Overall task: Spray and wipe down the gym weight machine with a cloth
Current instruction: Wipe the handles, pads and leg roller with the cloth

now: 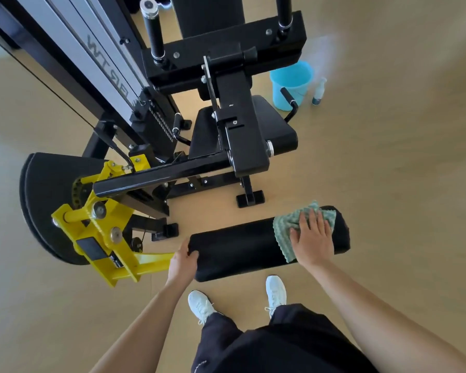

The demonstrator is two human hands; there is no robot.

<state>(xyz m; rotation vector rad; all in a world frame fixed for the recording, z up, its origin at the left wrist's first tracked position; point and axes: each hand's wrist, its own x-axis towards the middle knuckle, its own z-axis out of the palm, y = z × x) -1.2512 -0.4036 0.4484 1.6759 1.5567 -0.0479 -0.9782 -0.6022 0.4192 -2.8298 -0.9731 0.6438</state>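
Note:
A black and yellow weight machine [226, 125] stands on the wooden floor in front of me. Its black padded roller [240, 251] lies crosswise just above my feet. My left hand [182, 261] grips the roller's left end, thumb on top and fingers curled round the edge. My right hand [311, 235] presses flat on a green patterned cloth [283, 224] draped over the roller's right part. A small spray bottle [319, 91] stands on the floor at the back right, away from both hands.
A light blue bucket [291, 84] sits beside the spray bottle, close to the machine's seat [275, 130]. The yellow pivot arm [100, 235] and a black curved plate [43, 205] lie to the left. My white shoes [199, 305] stand below the roller.

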